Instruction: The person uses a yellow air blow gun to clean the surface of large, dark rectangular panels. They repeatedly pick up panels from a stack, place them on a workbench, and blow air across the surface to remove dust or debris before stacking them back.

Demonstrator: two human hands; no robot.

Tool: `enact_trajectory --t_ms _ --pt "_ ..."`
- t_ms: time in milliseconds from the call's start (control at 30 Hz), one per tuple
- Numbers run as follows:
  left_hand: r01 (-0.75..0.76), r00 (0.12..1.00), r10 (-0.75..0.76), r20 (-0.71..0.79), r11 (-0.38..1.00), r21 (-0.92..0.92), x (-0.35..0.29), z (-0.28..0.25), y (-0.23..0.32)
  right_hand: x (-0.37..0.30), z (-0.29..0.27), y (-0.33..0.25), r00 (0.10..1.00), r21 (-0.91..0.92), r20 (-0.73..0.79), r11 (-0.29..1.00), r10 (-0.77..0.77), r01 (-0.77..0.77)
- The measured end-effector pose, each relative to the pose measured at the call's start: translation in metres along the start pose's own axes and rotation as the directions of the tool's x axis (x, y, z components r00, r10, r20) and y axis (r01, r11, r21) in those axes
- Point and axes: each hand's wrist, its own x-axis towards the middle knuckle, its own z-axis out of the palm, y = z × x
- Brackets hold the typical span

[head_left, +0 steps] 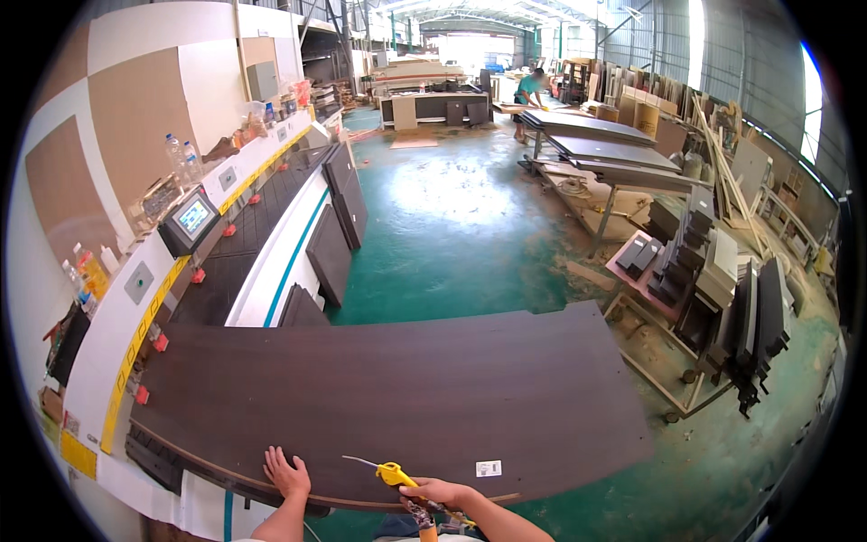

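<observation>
A long dark brown wood-grain panel [388, 388] lies flat in front of me, its left part on the bed of a white machine. My left hand [287, 473] rests on the panel near its front edge, fingers spread and holding nothing. Just above that same edge, my right hand [433, 490] is wrapped round a yellow air blow gun [392, 474]. The gun's thin metal nozzle points left over the panel. Below my right hand hangs a hose with wrapped fittings, partly hidden by the hand. To the right of the gun, a white label [489, 468] is stuck on the panel.
The white machine [262, 172] runs along the left, with a small screen [192, 217], red clamps and bottles. Dark panels [329, 256] lean against it. At right stands a cart [646, 357] of dark boards. Farther back, a person [529, 90] works near stacked panels [614, 149].
</observation>
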Motion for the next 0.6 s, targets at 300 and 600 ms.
enact_trajectory --t_ms 300,600 --pt "0.036 0.999 -0.036 -0.014 0.999 0.009 0.000 -0.006 0.005 0.012 -0.012 0.001 0.999 -0.037 0.014 0.998 0.042 -0.042" --pt "-0.066 0.983 0.072 -0.169 0.997 0.040 0.008 -0.022 0.008 0.002 0.000 -0.008 0.999 0.161 0.015 0.986 0.039 -0.040"
